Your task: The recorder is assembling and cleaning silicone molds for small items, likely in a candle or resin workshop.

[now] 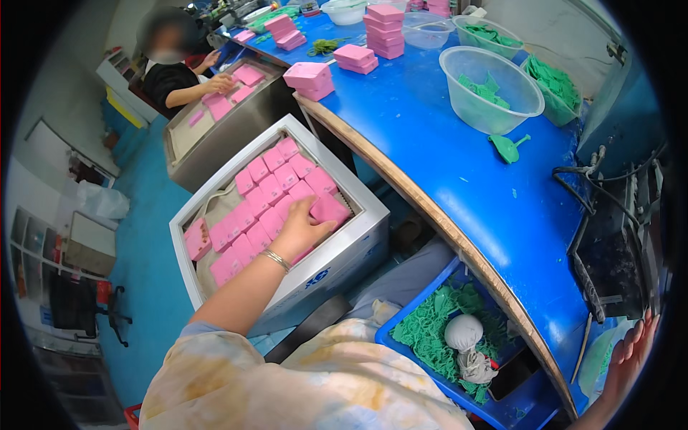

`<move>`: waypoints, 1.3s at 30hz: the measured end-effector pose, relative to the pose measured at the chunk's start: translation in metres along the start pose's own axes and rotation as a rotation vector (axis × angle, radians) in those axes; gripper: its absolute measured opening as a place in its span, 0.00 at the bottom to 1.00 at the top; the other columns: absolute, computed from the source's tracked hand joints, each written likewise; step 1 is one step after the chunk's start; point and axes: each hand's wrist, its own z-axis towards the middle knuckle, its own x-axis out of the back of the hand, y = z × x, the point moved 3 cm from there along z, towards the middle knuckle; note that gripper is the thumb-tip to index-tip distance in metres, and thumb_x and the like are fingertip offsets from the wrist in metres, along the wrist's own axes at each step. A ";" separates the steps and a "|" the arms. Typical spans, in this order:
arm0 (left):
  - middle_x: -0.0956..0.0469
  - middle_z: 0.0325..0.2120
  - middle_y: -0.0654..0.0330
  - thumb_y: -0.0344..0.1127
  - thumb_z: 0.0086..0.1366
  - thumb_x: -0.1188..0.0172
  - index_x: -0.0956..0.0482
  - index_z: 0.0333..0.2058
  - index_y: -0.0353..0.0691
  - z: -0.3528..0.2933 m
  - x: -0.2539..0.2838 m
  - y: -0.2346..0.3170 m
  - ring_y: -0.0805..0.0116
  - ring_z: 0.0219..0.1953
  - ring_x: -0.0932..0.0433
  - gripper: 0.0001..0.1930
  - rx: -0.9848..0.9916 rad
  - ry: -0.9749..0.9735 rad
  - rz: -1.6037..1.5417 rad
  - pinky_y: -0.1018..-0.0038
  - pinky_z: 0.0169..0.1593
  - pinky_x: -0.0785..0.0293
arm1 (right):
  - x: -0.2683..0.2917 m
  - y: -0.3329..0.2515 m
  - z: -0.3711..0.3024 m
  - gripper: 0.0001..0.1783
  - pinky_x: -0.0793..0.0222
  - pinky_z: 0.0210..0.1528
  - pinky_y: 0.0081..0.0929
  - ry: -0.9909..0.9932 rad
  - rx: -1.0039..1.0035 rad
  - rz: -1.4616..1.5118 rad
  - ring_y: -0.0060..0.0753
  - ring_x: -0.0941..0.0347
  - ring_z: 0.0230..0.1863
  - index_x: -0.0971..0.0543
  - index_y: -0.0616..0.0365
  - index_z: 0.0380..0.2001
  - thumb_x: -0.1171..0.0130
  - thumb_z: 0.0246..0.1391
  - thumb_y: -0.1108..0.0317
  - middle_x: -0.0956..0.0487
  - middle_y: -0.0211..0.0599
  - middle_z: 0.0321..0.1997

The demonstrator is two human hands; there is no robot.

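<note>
"Where is the pink block [331,209]?"

"At the right side of the white box [330,167], under the left hand [304,226], its fingers clamped on the block's near left end."

"What could go wrong?"

"It sits tight against its neighbours, so a tilted grip might nudge the packed blocks [271,188] out of line. A squeeze on one end only could let it slip or mark it, if it is soft. The bracelet [276,259] might scrape the tops too."

"How many?"

"One in the fingers, roughly twenty packed; the forearm hides some, so no exact count. One stands apart at the left wall."

"Farther out?"

"One metal bin [236,132] far left, with one co-worker [183,79]. On the counter [430,129], two near stacks of two blocks, one taller stack, three basins [466,115] with green pieces, one loose green piece [507,148]. Near right, one blue tray [385,333] holding green scraps [419,322] and one white bundle [464,332]."

"The right hand [631,355]?"

"At the right edge; I cannot tell whether its fingers grip anything."
</note>
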 end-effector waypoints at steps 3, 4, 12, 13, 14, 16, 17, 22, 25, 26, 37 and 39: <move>0.35 0.48 0.41 0.33 0.54 0.42 0.27 0.45 0.35 0.002 -0.019 0.003 0.49 0.51 0.33 0.19 -0.051 -0.093 0.022 0.66 0.55 0.37 | -0.003 -0.003 -0.001 0.16 0.52 0.14 0.05 0.034 -0.022 0.025 0.04 0.46 0.15 0.31 0.56 0.46 0.58 0.62 0.57 0.31 0.20 0.26; 0.34 0.48 0.42 0.29 0.56 0.46 0.24 0.42 0.37 0.001 -0.025 0.002 0.49 0.50 0.32 0.13 -0.183 -0.124 0.160 0.67 0.54 0.37 | -0.008 -0.004 -0.002 0.16 0.52 0.14 0.05 0.039 -0.017 0.009 0.05 0.46 0.15 0.31 0.56 0.46 0.58 0.62 0.58 0.31 0.20 0.26; 0.28 0.40 0.45 0.25 0.51 0.48 0.23 0.33 0.34 -0.001 0.016 0.010 0.53 0.43 0.28 0.10 -0.429 -0.162 0.194 0.66 0.49 0.33 | -0.034 -0.009 -0.015 0.15 0.52 0.15 0.05 0.040 0.009 0.030 0.05 0.46 0.15 0.30 0.56 0.45 0.57 0.62 0.58 0.32 0.20 0.25; 0.28 0.40 0.46 0.25 0.50 0.47 0.23 0.33 0.34 -0.002 0.015 0.012 0.53 0.44 0.29 0.10 -0.326 -0.397 0.614 0.66 0.49 0.32 | -0.045 -0.013 -0.018 0.16 0.51 0.13 0.06 0.146 0.006 0.010 0.06 0.46 0.13 0.31 0.57 0.45 0.60 0.63 0.58 0.32 0.21 0.23; 0.28 0.41 0.47 0.26 0.48 0.45 0.24 0.34 0.34 -0.006 0.018 0.005 0.53 0.44 0.30 0.11 -0.196 -0.620 1.037 0.66 0.48 0.32 | -0.051 -0.012 -0.018 0.17 0.51 0.11 0.07 0.245 -0.001 -0.004 0.08 0.46 0.12 0.33 0.59 0.45 0.62 0.64 0.58 0.33 0.23 0.21; 0.28 0.39 0.47 0.26 0.46 0.43 0.24 0.34 0.35 -0.013 0.024 -0.001 0.53 0.43 0.30 0.13 -0.307 -0.579 1.059 0.66 0.47 0.32 | -0.056 -0.009 -0.020 0.14 0.52 0.11 0.07 0.174 0.006 0.016 0.08 0.46 0.12 0.32 0.57 0.43 0.60 0.63 0.59 0.33 0.23 0.20; 0.28 0.37 0.47 0.27 0.44 0.41 0.24 0.34 0.36 -0.016 0.025 0.001 0.53 0.42 0.30 0.14 -0.421 -0.538 1.077 0.65 0.47 0.32 | -0.059 -0.009 -0.023 0.12 0.52 0.12 0.06 0.105 0.015 0.034 0.08 0.46 0.12 0.31 0.55 0.40 0.58 0.63 0.60 0.33 0.23 0.20; 0.29 0.36 0.50 0.27 0.44 0.40 0.29 0.38 0.35 -0.021 0.044 0.049 0.54 0.41 0.29 0.19 -0.390 -0.356 1.091 0.66 0.45 0.32 | -0.100 -0.012 -0.070 0.12 0.50 0.10 0.07 -0.120 0.060 -0.196 0.13 0.44 0.08 0.37 0.57 0.29 0.59 0.62 0.61 0.32 0.29 0.16; 0.30 0.35 0.54 0.26 0.46 0.40 0.34 0.44 0.36 -0.032 0.043 0.103 0.59 0.39 0.28 0.23 -0.497 -0.275 0.501 0.69 0.43 0.30 | -0.134 -0.017 -0.116 0.14 0.41 0.13 0.11 -0.337 0.045 -0.294 0.20 0.36 0.12 0.36 0.58 0.31 0.48 0.55 0.60 0.29 0.35 0.18; 0.30 0.35 0.56 0.24 0.47 0.39 0.37 0.47 0.37 -0.042 0.045 0.118 0.63 0.39 0.28 0.27 -0.431 -0.301 0.120 0.71 0.43 0.30 | -0.150 0.002 -0.113 0.16 0.37 0.15 0.13 -0.447 -0.034 -0.185 0.23 0.31 0.14 0.36 0.59 0.31 0.44 0.52 0.61 0.28 0.39 0.22; 0.37 0.36 0.52 0.37 0.46 0.31 0.35 0.48 0.36 -0.164 -0.047 0.251 0.59 0.34 0.32 0.32 -1.200 -0.532 -0.091 0.69 0.39 0.31 | -0.202 0.084 -0.135 0.36 0.41 0.54 0.34 -0.550 -0.199 0.356 0.30 0.39 0.53 0.43 0.54 0.37 0.26 0.31 0.70 0.38 0.46 0.52; 0.34 0.35 0.53 0.41 0.40 0.27 0.34 0.47 0.36 -0.162 -0.051 0.255 0.63 0.33 0.33 0.36 -1.194 -0.655 -0.132 0.71 0.35 0.34 | -0.191 0.083 -0.136 0.28 0.37 0.47 0.28 -0.509 -0.216 0.355 0.22 0.36 0.44 0.41 0.54 0.35 0.31 0.36 0.72 0.32 0.37 0.40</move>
